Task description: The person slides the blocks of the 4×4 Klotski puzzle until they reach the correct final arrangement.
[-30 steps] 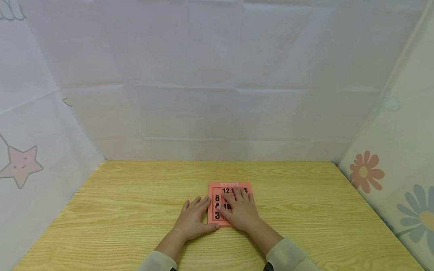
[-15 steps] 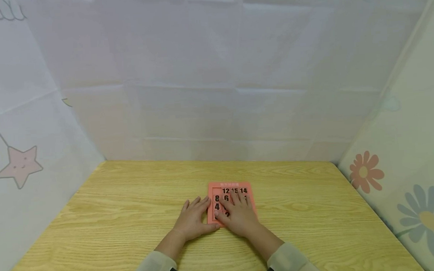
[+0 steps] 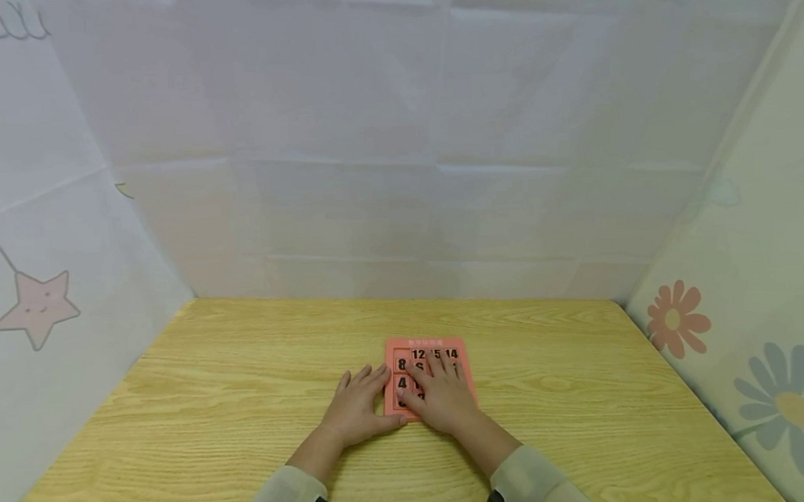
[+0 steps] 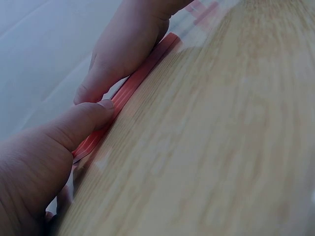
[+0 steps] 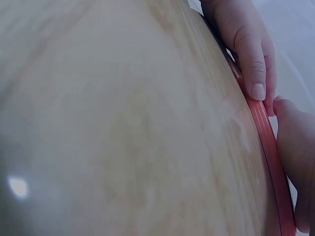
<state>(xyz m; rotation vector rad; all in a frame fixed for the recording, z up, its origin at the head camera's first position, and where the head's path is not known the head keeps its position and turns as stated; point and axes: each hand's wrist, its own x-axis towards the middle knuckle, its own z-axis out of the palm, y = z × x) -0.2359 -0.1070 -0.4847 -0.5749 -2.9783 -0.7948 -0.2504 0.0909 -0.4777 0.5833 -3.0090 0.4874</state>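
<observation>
A pink number slide puzzle (image 3: 425,341) lies flat on the wooden table in the head view. Its black-numbered tiles include 8, 4, 12 and 14, and a gap shows at its upper left corner. My left hand (image 3: 358,410) holds the frame at its lower left, fingers along the left side and thumb at the near edge. Spread over the tiles is my right hand (image 3: 447,401), its thumb tip over the left column below the 4. Several tiles are hidden beneath it. Both wrist views show the puzzle's pink edge (image 4: 133,84) low on the table, the left thumb (image 5: 258,88) against it.
The wooden table (image 3: 246,377) extends around the puzzle on all sides. Pale cloth walls (image 3: 398,169) stand behind and at both sides, printed with a star (image 3: 36,304) and flowers (image 3: 677,319).
My right hand has drawn slightly left and nearer, uncovering the 14 and 15. The 8 tile has slid a little upward toward the gap. My left hand stays in place.
</observation>
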